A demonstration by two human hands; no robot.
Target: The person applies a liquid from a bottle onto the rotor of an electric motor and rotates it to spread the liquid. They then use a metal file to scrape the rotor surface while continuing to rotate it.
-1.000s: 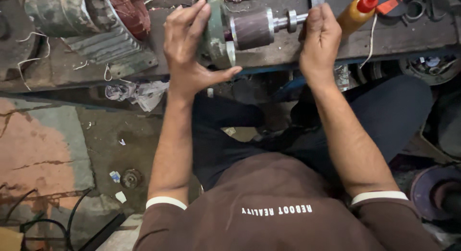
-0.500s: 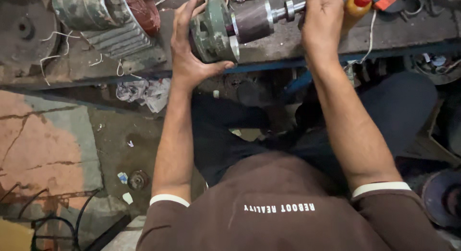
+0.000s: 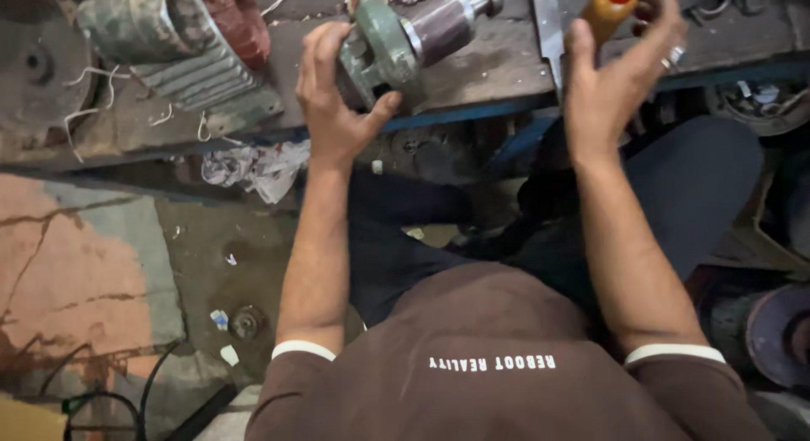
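My left hand (image 3: 337, 103) grips the green end cover (image 3: 377, 48) of a motor rotor (image 3: 439, 23) lying on the workbench (image 3: 489, 70). The rotor's dark core and steel shaft point to the upper right. My right hand (image 3: 612, 82) is off the rotor, with its fingers spread and nothing in it. It hovers just below an orange bottle with a red cap (image 3: 609, 4). Whether its fingertips touch the bottle I cannot tell. A flat steel bar (image 3: 548, 27) lies between the rotor and my right hand.
A finned motor housing with copper windings (image 3: 181, 44) lies at the bench's left, with loose white strings around it. Crumpled paper (image 3: 253, 167) sits under the bench edge. Round metal parts (image 3: 780, 331) lie on the floor at the right, cables (image 3: 110, 399) at the lower left.
My right hand has let go of the rotor's shaft end and moved right, opening below the orange bottle. My left hand keeps its grip on the green end cover.
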